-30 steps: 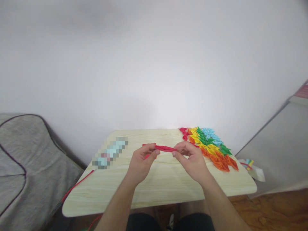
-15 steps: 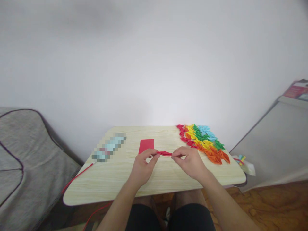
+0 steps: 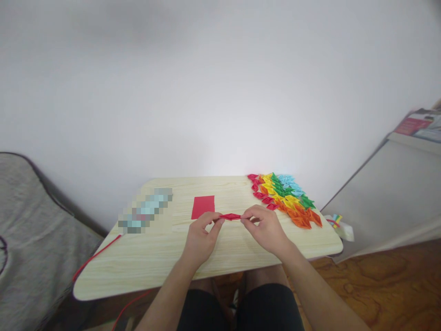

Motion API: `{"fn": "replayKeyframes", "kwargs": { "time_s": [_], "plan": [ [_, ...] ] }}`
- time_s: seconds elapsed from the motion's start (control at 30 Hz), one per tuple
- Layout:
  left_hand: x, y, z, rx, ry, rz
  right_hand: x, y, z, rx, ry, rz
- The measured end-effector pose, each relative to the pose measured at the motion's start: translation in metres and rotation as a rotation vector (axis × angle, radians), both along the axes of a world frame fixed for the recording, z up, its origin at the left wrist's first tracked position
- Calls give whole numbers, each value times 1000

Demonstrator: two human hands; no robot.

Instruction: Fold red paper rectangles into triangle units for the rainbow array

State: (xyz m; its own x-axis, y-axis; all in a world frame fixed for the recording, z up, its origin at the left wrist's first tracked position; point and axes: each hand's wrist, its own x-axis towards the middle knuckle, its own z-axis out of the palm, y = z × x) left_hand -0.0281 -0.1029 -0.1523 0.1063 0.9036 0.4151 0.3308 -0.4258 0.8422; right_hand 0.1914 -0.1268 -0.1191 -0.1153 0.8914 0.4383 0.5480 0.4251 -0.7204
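Observation:
A narrow folded red paper piece (image 3: 230, 217), pointed toward both ends, is stretched level between my two hands above the table. My left hand (image 3: 202, 236) pinches its left tip between thumb and fingers. At the opposite tip, my right hand (image 3: 264, 230) pinches it the same way. Just behind my left hand lies a flat red paper sheet (image 3: 203, 207). Rows of folded paper pieces (image 3: 282, 195) in red, orange, yellow, green and light blue lie beyond my right hand.
The pale wood-grain table (image 3: 144, 262) stands against a white wall. A blurred-out light-blue object (image 3: 146, 210) lies at its left, joined to a red cable (image 3: 98, 255). A grey cushioned seat (image 3: 41, 239) is at the left. A white bag (image 3: 344, 230) hangs past the right edge.
The view has shifted a little, so the table sits slightly further left. Both hands keep their pinch on the folded red paper, which now looks slightly wider in its middle.

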Motion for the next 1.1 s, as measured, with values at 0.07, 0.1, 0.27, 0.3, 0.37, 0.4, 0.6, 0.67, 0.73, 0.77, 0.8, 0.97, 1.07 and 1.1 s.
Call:
{"fn": "replayKeyframes", "kwargs": {
  "time_s": [0.07, 0.1, 0.27, 0.3, 0.37, 0.4, 0.6, 0.67, 0.73, 0.77, 0.8, 0.97, 1.07, 1.1],
  "plan": [
    [2, 1, -2, 12, 18, -2, 3, 1, -1, 6, -23, 5],
    [3, 2, -3, 18, 25, -4, 4, 1, -1, 8, -34, 9],
    [8, 4, -8, 43, 50, -23, 10, 0, -1, 15, -75, 18],
    [9, 5, -9, 47, 57, -28, 11, -1, -1, 15, -80, 16],
    [10, 6, -13, 54, 71, -34, 13, 0, -3, 17, -88, 6],
    [10, 6, -15, 58, 79, -34, 13, 0, -4, 19, -90, 0],
    [13, 6, -23, 80, 119, -21, 17, -1, -6, 28, -100, -25],
    [14, 5, -23, 88, 132, -20, 18, -3, -6, 25, -103, -31],
    [15, 4, -23, 93, 147, -24, 18, -5, -5, 18, -104, -36],
    [15, 3, -22, 96, 156, -26, 19, -6, -5, 13, -104, -38],
    [15, 3, -22, 98, 166, -28, 19, -7, -5, 5, -103, -40],
    [20, -7, -22, 107, 245, -56, 23, -16, -15, -46, -74, -59],
    [22, -14, -22, 107, 318, -82, 30, -24, -26, -95, -56, -65],
    [21, -15, -22, 107, 345, -84, 34, -26, -30, -110, -51, -76]
  ]
}}
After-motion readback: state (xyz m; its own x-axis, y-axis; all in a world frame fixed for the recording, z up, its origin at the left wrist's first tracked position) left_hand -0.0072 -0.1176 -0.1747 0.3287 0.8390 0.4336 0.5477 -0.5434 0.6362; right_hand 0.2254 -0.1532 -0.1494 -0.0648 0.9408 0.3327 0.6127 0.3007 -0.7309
